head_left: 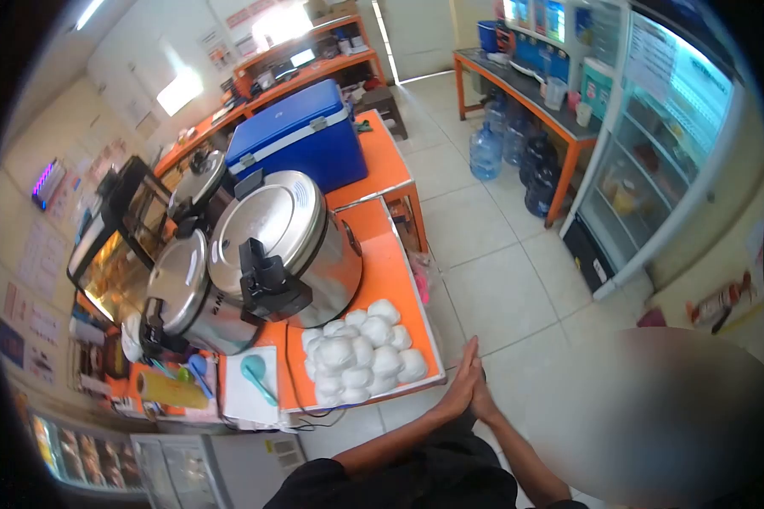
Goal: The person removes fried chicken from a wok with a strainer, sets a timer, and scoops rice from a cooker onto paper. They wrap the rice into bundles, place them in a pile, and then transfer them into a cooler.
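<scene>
Orange worktables (379,293) line a white-tiled shop floor (484,233), where a person in black clothing stands with both bare hands pressed palm to palm, fingers pointing away from the body. The left hand (483,397) and the right hand (458,388) meet just beside the white-edged corner of the nearest table, with nothing visible held between them. Close by on that tabletop sits a heap of white rounded bundles (356,355), stacked more than one layer high near the raised rim.

Behind the heap stands a large steel pot (280,246) with a latched lid and black fittings, flanked by a smaller lidded pot (191,293) and another lidded pot (204,182) farther back. A blue cooler box (297,136), its lid shut, rests beyond them. A turquoise ladle (255,373) lies on a white board (248,392) beside a yellowish roll (174,389), while a dark cord (290,365) runs between the board and the bundles.

Across the aisle, water jugs (485,153) stand under a side counter (526,93) near a lit glass-door refrigerator (654,153). A blurred area (666,416) hides part of the foreground at right.
</scene>
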{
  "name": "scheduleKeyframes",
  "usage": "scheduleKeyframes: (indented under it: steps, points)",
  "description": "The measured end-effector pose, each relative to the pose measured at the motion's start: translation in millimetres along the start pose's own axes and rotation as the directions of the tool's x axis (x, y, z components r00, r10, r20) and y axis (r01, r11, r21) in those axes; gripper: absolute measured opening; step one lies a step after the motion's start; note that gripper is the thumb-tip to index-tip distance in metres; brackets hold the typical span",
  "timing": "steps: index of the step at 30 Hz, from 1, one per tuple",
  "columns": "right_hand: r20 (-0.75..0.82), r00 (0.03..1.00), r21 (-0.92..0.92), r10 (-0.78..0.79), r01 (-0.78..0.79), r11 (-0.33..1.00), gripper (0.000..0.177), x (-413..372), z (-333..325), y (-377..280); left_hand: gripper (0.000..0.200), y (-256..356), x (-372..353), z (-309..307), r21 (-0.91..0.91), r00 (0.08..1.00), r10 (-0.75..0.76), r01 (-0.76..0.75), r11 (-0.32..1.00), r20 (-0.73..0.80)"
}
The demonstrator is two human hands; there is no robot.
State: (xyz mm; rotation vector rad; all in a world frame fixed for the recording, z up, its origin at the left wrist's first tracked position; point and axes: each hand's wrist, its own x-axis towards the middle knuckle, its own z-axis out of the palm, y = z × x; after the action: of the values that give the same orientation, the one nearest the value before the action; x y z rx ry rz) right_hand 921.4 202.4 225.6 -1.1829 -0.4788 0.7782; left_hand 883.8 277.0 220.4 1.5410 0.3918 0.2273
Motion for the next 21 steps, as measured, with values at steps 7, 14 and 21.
scheduleKeyframes:
  steps: [7, 14, 21]
  points:
    - [0.184, 0.935, -0.269, 0.302, -0.248, 0.931, 0.048, 121.1, -104.4, 17.6, 0.081, -110.8, 231.2, -123.4, 0.419, 0.617, 0.203, 0.228, 0.879, -0.761]
    - [0.047, 0.848, -0.465, 0.529, -0.450, 0.763, 0.034, 239.3, -269.1, 11.9, 0.068, -110.7, 424.6, -191.8, 0.205, 0.488, 0.111, 0.144, 0.968, -0.866]
    - [-0.034, 0.840, -0.463, 0.541, -0.493, 0.736, 0.035, 397.9, -331.9, -2.5, 0.070, -34.4, 456.0, -201.7, 0.198, 0.526, 0.224, -0.106, 0.974, -0.820]
